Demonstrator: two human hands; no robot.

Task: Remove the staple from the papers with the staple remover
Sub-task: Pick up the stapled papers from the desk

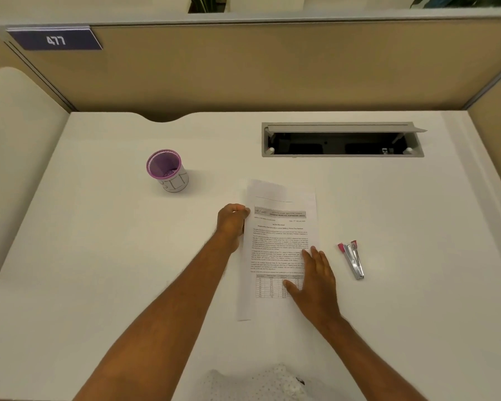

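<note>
The printed papers lie flat in the middle of the white desk, their top left corner slightly lifted. My left hand pinches the papers' left edge near the top. My right hand rests flat with fingers spread on the lower right part of the page. The staple remover, metal with pink tips, lies on the desk just right of the papers, apart from both hands. The staple itself is too small to make out.
A purple-rimmed cup stands at the back left of the papers. An open cable hatch sits in the desk at the back right. Beige partition walls close off the back and sides.
</note>
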